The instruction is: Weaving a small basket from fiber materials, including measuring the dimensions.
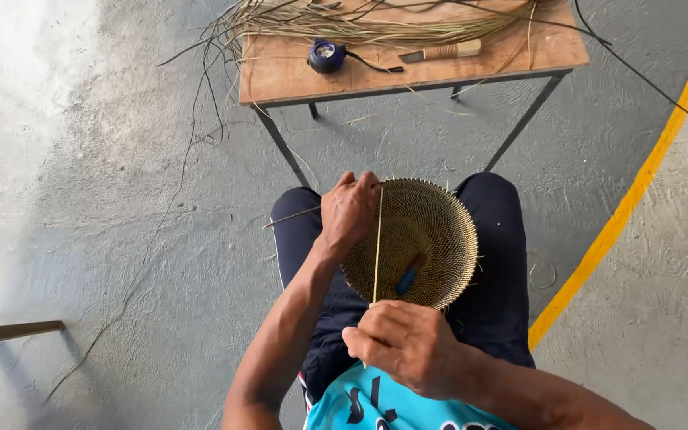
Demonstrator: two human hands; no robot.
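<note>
Sat with a round woven basket (pixel 428 239) resting on the lap, between the knees, near the low wooden table (pixel 296 76). Gripped the basket's left rim with the left hand (pixel 349 211), fingers clenched over the edge. Pinched a thin pale fibre strip (pixel 377 239) in the right hand (pixel 404 344), drawn taut up across the basket. Left a small blue tool (pixel 406 280) lying inside. Kept a knife (pixel 441 52), a dark blue jar (pixel 326 56) and loose fibres (pixel 360 24) on the far table.
</note>
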